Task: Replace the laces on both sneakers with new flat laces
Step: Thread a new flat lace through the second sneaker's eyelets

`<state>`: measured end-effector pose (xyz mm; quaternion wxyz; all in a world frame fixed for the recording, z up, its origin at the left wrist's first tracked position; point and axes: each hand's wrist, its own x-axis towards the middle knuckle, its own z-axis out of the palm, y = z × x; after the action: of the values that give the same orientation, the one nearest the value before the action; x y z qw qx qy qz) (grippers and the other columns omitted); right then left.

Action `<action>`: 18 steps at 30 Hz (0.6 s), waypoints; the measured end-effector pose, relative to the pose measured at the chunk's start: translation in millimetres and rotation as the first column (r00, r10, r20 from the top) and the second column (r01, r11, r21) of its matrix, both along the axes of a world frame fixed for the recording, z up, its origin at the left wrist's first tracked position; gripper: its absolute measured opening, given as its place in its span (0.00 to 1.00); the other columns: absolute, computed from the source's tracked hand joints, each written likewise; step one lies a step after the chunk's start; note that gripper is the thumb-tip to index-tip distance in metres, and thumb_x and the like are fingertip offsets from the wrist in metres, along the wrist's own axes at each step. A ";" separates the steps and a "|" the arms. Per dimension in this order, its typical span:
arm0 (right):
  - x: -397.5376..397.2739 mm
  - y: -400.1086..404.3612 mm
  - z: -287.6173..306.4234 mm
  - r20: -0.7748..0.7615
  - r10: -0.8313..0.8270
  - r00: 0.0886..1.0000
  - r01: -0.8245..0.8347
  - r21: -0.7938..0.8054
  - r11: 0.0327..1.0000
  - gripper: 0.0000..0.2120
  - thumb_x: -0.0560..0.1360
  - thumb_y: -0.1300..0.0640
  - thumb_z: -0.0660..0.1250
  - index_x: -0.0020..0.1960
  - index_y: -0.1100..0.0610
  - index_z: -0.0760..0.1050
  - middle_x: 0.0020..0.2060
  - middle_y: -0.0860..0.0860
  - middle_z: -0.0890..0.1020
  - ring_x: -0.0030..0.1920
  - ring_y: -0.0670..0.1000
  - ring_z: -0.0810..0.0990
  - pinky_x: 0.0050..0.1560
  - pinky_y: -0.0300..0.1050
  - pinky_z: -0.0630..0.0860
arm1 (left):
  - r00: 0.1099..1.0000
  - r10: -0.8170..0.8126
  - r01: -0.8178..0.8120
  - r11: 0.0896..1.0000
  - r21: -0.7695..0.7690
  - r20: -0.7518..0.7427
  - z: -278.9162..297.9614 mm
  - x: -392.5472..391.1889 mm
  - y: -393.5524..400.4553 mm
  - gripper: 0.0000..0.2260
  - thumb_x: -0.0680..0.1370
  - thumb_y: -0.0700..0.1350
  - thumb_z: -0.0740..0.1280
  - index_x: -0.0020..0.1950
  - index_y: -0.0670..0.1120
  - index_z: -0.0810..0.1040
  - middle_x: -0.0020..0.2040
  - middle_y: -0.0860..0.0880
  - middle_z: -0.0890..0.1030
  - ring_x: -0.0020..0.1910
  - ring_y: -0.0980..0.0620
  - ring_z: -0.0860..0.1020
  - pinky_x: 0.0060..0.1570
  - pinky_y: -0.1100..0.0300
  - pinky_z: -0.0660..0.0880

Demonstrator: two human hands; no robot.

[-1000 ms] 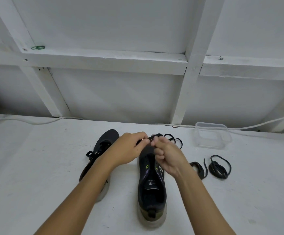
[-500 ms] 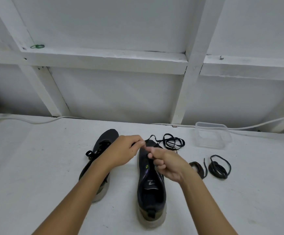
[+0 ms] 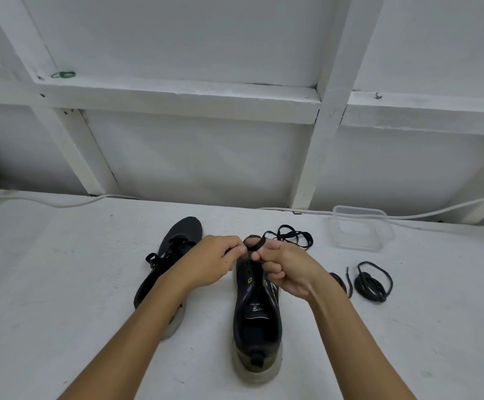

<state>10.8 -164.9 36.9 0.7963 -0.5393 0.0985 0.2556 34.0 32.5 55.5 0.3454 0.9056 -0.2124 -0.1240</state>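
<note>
Standing heel-near on the worktop (image 3: 61,284), the unlaced sneaker (image 3: 256,321) sits under both hands. Left hand (image 3: 214,262) and right hand (image 3: 285,269) pinch the flat lace (image 3: 256,243) with curled fingers; limp and light, best gripped near its tip. Slack trails beyond.

sneaker insole (image 3: 256,308) print, too blurred to read
</note>
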 end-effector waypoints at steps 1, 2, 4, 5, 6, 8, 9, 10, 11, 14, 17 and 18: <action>-0.8 0.8 0.0 0.016 0.014 1.000 -0.014 -0.009 1.000 0.10 0.83 0.65 0.61 0.61 0.60 0.77 0.37 0.49 0.81 0.24 0.41 0.64 0.22 0.31 0.61 | 1.000 0.015 -0.015 1.000 -0.001 0.004 0.1 0.3 0.0 0.11 0.84 0.49 0.61 0.47 0.50 0.81 0.32 0.55 0.77 0.28 0.62 0.72 0.30 0.70 0.66; -1.6 1.2 0.0 0.032 0.024 0.999 -0.024 -0.018 1.000 0.09 0.83 0.64 0.62 0.59 0.60 0.79 0.38 0.49 0.82 0.24 0.41 0.64 0.22 0.31 0.61 | 1.000 0.030 -0.030 1.000 -0.003 0.007 0.2 1.0 0.2 0.11 0.84 0.49 0.61 0.47 0.50 0.81 0.32 0.55 0.77 0.28 0.61 0.72 0.31 0.69 0.66; -2.9 1.6 -0.5 0.059 0.020 0.998 -0.019 -0.024 1.000 0.09 0.83 0.64 0.63 0.59 0.59 0.80 0.39 0.50 0.83 0.24 0.41 0.65 0.22 0.31 0.61 | 0.999 0.048 -0.048 0.999 -0.002 0.008 -0.4 1.8 0.6 0.11 0.84 0.49 0.61 0.47 0.51 0.81 0.32 0.55 0.76 0.28 0.60 0.71 0.31 0.68 0.66; -3.3 1.7 -0.8 0.067 0.005 0.998 -0.004 -0.016 1.000 0.09 0.82 0.64 0.64 0.60 0.58 0.79 0.39 0.51 0.83 0.24 0.41 0.65 0.22 0.32 0.61 | 0.999 0.050 -0.050 0.999 -0.002 0.005 -0.8 1.5 0.2 0.11 0.84 0.49 0.61 0.47 0.51 0.81 0.32 0.55 0.77 0.28 0.60 0.71 0.30 0.68 0.66; -3.3 2.3 -0.9 0.071 -0.013 0.997 0.014 -0.009 1.000 0.10 0.82 0.64 0.65 0.62 0.59 0.79 0.39 0.51 0.83 0.24 0.42 0.65 0.22 0.32 0.61 | 0.999 0.049 -0.049 0.999 -0.005 0.001 -1.3 0.9 -0.3 0.11 0.84 0.49 0.61 0.46 0.51 0.80 0.32 0.55 0.77 0.27 0.60 0.71 0.30 0.68 0.66; -3.0 3.8 -1.0 0.084 -0.048 0.995 0.050 -0.032 0.998 0.09 0.81 0.63 0.66 0.61 0.60 0.79 0.38 0.52 0.83 0.24 0.42 0.66 0.23 0.32 0.62 | 0.999 0.048 -0.048 0.999 -0.019 -0.011 -2.2 -0.7 -2.1 0.12 0.84 0.50 0.61 0.44 0.51 0.79 0.32 0.54 0.77 0.27 0.60 0.70 0.30 0.68 0.66; -3.0 4.6 -1.0 0.095 -0.070 0.993 0.075 -0.052 0.996 0.08 0.81 0.62 0.66 0.59 0.61 0.79 0.38 0.52 0.83 0.24 0.42 0.66 0.23 0.32 0.62 | 0.999 0.046 -0.047 0.999 -0.024 -0.020 -2.0 -1.7 -3.1 0.12 0.84 0.50 0.61 0.44 0.50 0.79 0.32 0.53 0.77 0.27 0.60 0.70 0.30 0.67 0.66; -2.4 5.2 -1.3 0.103 -0.102 0.989 0.109 -0.064 0.992 0.07 0.81 0.62 0.67 0.58 0.62 0.79 0.38 0.52 0.83 0.24 0.42 0.66 0.22 0.32 0.62 | 0.999 0.040 -0.041 0.999 -0.023 -0.027 -1.7 -2.7 -3.9 0.12 0.84 0.50 0.61 0.44 0.50 0.79 0.33 0.54 0.77 0.28 0.60 0.70 0.31 0.67 0.66; -1.1 4.9 -1.4 0.100 -0.143 0.985 0.150 -0.066 0.987 0.06 0.81 0.61 0.67 0.56 0.62 0.79 0.37 0.52 0.83 0.24 0.42 0.67 0.22 0.33 0.62 | 0.999 0.030 -0.030 0.999 -0.018 -0.034 -1.4 -3.7 -4.1 0.12 0.84 0.50 0.61 0.44 0.50 0.79 0.33 0.54 0.78 0.28 0.61 0.71 0.32 0.68 0.67; 4.1 -0.1 -1.7 0.067 -0.250 0.966 0.254 -0.058 0.966 0.04 0.81 0.61 0.67 0.54 0.62 0.79 0.36 0.51 0.83 0.24 0.42 0.66 0.22 0.33 0.62 | 0.996 -0.001 0.001 1.000 -0.005 -0.094 -0.9 -6.7 -0.8 0.10 0.84 0.46 0.60 0.50 0.51 0.81 0.37 0.55 0.82 0.31 0.63 0.75 0.35 0.70 0.69; 6.7 -4.6 -3.6 0.064 -0.257 0.964 0.262 -0.111 0.959 0.04 0.81 0.61 0.68 0.53 0.61 0.79 0.35 0.51 0.84 0.24 0.42 0.67 0.22 0.32 0.62 | 0.986 0.011 -0.017 0.999 -0.035 -0.166 -0.9 -7.9 3.1 0.09 0.83 0.43 0.61 0.49 0.52 0.80 0.41 0.56 0.85 0.38 0.62 0.81 0.36 0.73 0.71; 7.1 -5.2 -4.6 0.066 -0.256 0.965 0.262 -0.131 0.956 0.04 0.81 0.61 0.69 0.53 0.61 0.80 0.35 0.50 0.84 0.24 0.42 0.67 0.22 0.32 0.63 | 0.984 0.016 -0.023 0.999 -0.039 -0.175 -1.5 -7.8 2.8 0.09 0.83 0.42 0.62 0.49 0.52 0.80 0.41 0.55 0.85 0.39 0.62 0.82 0.36 0.74 0.71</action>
<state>17.8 -170.0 32.3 0.7857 -0.5816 0.1667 0.1286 26.2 35.3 53.9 0.3824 0.8861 -0.1749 -0.1951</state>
